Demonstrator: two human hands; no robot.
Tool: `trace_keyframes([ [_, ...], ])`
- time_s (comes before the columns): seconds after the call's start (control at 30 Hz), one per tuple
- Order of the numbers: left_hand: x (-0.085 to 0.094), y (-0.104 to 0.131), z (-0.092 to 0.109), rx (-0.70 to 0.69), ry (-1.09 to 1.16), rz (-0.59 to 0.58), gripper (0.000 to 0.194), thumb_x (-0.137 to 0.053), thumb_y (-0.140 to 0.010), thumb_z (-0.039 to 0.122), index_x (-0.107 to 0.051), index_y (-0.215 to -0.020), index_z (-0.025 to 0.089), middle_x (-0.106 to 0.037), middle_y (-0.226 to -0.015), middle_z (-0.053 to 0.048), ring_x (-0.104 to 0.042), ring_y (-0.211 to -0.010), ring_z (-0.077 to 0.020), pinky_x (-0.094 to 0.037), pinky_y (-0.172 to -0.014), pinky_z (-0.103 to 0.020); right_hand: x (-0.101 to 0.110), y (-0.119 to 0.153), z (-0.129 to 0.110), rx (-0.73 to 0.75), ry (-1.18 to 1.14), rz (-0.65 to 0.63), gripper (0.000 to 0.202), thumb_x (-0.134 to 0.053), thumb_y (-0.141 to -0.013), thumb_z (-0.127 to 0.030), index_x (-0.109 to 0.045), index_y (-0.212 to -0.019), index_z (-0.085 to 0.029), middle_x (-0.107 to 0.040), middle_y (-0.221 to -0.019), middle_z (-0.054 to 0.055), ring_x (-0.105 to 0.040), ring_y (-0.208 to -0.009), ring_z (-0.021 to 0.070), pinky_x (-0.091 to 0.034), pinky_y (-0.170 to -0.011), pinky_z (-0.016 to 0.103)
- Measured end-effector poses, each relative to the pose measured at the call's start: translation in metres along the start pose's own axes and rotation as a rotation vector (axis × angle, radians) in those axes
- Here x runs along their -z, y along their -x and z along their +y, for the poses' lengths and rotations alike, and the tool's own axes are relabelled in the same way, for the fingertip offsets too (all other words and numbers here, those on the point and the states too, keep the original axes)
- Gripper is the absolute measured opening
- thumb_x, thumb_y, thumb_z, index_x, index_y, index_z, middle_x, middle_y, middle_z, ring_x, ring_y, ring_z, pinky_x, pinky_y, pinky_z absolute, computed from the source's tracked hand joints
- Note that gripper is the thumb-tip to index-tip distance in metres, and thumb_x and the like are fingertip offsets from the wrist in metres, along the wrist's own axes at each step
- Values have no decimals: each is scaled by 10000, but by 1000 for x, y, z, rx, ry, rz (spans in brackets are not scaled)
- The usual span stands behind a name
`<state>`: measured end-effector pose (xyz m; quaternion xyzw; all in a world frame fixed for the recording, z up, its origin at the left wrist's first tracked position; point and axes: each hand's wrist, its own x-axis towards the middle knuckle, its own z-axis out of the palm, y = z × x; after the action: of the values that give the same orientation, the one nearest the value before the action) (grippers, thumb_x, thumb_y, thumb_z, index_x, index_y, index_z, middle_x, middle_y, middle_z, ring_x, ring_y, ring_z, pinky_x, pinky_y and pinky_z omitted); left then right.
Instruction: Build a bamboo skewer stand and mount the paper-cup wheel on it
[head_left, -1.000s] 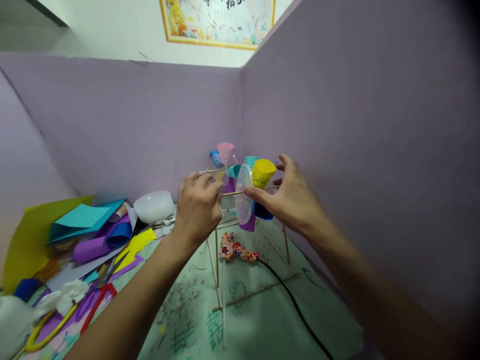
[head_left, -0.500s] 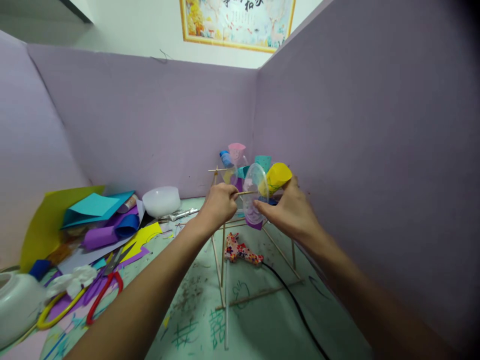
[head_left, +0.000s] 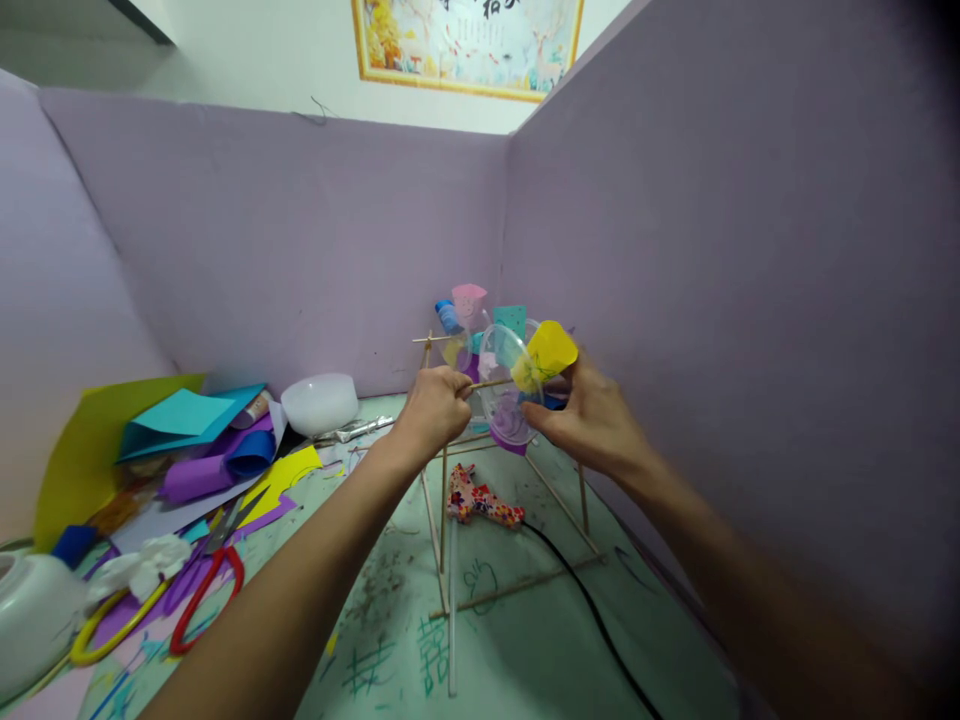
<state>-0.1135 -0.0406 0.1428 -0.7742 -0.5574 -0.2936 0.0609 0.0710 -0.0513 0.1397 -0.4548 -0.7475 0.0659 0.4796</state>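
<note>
Disc [head_left: 501, 408] leans near-upright above the stick frame [head_left: 443, 515], between our hands. Our left hand [head_left: 436, 405] pinches the stick [head_left: 489, 384]; our right [head_left: 594, 412] curves around the disc's far side by the yellow cone [head_left: 553, 350], and we cannot tell whether its partly hidden fingers grip. Squeezing there could crush the cone; a twist of the stick might strain its joint with the disc.

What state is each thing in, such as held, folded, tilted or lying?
Left hand: closed on the wooden stick.
Right hand: thumb at the clear disc, grip partly hidden.
Yellow cup: tilted.
White bowl: upright.
Floral glue gun: lying down, cord attached.
Red-handled scissors: lying, blades parted.
Purple sheet: rolled.
Turquoise sheet: folded.
</note>
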Motion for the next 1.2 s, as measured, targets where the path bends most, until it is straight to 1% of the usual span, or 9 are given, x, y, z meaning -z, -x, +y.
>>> trace_keyframes([
  [0.17,-1,0,1,-9,-5,-8,236,-439,-718,131,-641,-598,151,-544,-585,-27,-421,-558,-127,-276,-524,-265,5,-3,0,36,-22,-49,489,-589,-650,-215,-501,-1131,-227,-663,-933,30,-640,-762,208,-505,-677,332],
  [0.43,-1,0,2,-11,-9,-2,246,-437,-723,122,-665,-637,152,-581,-611,-38,-458,-578,-136,-305,-540,-265,6,-3,1,31,-34,-57,474,-599,-651,-212,-497,-1114,-218,-659,-934,36,-641,-778,215,-512,-692,343],
  [0.57,0,1,5,-3,-23,20,251,-434,-738,125,-651,-616,160,-592,-631,-44,-489,-611,-145,-331,-573,-266,4,-2,-2,-28,-72,-26,578,-669,-627,-303,-466,-1163,-227,-652,-981,57,-643,-818,246,-523,-709,389],
  [0.7,1,3,6,-2,-19,36,261,-432,-779,154,-687,-720,165,-642,-727,-66,-539,-686,-163,-369,-633,-275,8,-1,-1,-61,-161,-30,768,-731,-571,-433,-429,-1240,-206,-616,-1115,111,-613,-959,290,-504,-797,457],
  [0.8,2,4,4,9,-13,59,263,-443,-800,197,-703,-782,164,-661,-773,-86,-561,-721,-184,-392,-656,-295,17,-3,11,-90,-322,21,696,-594,-718,-505,-379,-1303,-196,-523,-1270,151,-576,-1058,275,-490,-846,448],
  [0.87,2,5,3,12,-5,72,258,-454,-801,210,-707,-792,163,-665,-774,-90,-569,-726,-191,-404,-663,-303,21,-6,26,-142,-375,121,560,-472,-818,-470,-386,-1302,-202,-519,-1280,141,-576,-1071,245,-483,-872,433],
  [0.97,4,5,1,10,18,81,246,-464,-795,210,-707,-807,176,-672,-779,-78,-580,-726,-186,-424,-676,-301,22,-12,51,-234,-312,242,450,-449,-833,-286,-424,-1268,-175,-552,-1244,145,-581,-1071,225,-458,-918,429],
  [1.07,5,5,1,15,50,81,240,-469,-791,222,-703,-815,174,-685,-793,-72,-601,-747,-187,-452,-709,-308,16,-15,70,-268,-235,229,458,-423,-793,-138,-438,-1250,-142,-556,-1237,170,-569,-1095,222,-434,-946,442],
  [1.2,8,7,2,33,91,97,260,-509,-772,276,-679,-925,152,-695,-933,-85,-625,-865,-206,-476,-796,-335,8,-11,82,-250,-177,184,476,-405,-768,-89,-451,-1239,-134,-584,-1202,169,-549,-1124,218,-411,-970,452],
])
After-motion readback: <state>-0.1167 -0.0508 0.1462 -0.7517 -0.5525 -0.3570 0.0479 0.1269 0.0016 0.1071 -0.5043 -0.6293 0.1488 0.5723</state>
